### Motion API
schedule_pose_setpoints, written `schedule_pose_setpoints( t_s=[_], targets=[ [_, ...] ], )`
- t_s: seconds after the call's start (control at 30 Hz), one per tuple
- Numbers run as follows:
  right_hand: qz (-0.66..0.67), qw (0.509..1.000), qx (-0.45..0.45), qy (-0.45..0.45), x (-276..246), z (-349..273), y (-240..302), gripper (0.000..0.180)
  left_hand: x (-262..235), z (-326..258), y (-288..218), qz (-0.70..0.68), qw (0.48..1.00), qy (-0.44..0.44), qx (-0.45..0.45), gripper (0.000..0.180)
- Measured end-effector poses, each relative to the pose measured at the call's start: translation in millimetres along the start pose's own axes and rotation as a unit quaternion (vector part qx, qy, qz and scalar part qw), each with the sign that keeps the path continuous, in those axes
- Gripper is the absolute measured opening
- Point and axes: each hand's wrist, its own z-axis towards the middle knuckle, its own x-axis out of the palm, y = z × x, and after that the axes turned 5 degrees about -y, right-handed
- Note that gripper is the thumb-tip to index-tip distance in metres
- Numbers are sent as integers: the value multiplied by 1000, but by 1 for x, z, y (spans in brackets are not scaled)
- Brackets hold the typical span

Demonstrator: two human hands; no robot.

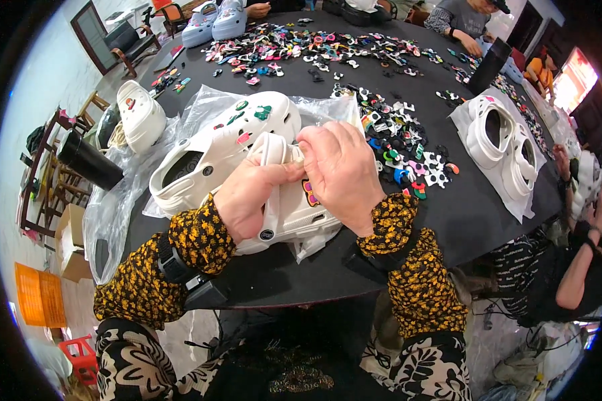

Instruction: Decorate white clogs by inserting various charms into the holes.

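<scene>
Head view looks down on a round black tabletop [475, 214], where both hands work on a white clog [294, 214] lying close to the near edge. Left hand [247, 200] has its grip clamped on the clog's upper part, thumb and fingers wrapped over the strap area. Right hand [341, 174] has its fingers pinched together on the top of the same clog, just beside the left thumb; what sits between the fingertips is too small to tell. A colourful charm [310, 194] shows on the clog just under the right hand.

Touching this clog on its far side lies a second white clog [227, 144], already carrying several green and pink charms on its top. Both rest on crinkled clear plastic bags [124, 200]. To the right of the hands spreads a pile of small charms [398, 144], and a larger scatter of charms [301, 47] lies further back. Near the right edge a pair of white clogs [502, 147] sits on its own plastic sheet. Another white clog [140, 117] lies at the left edge. Other people's arms show at the far and right sides.
</scene>
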Motion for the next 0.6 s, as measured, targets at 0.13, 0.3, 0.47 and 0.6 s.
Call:
schedule_pose_setpoints(
  t_s=[0.13,0.3,0.47,0.6],
  targets=[
    [-21,999,-25,-12,-1,1,2,16,-1,0,-1,-7,1000,-1,-21,14],
    [18,1000,-8,-22,-2,4,4,6,-2,1,0,15,1000,-16,-3,12],
    [60,990,123,16,-3,4,8,16,-2,3,3,41,999,3,18,12],
    [30,983,172,48,-3,5,10,23,1,2,5,48,998,-5,27,12]
  ],
)
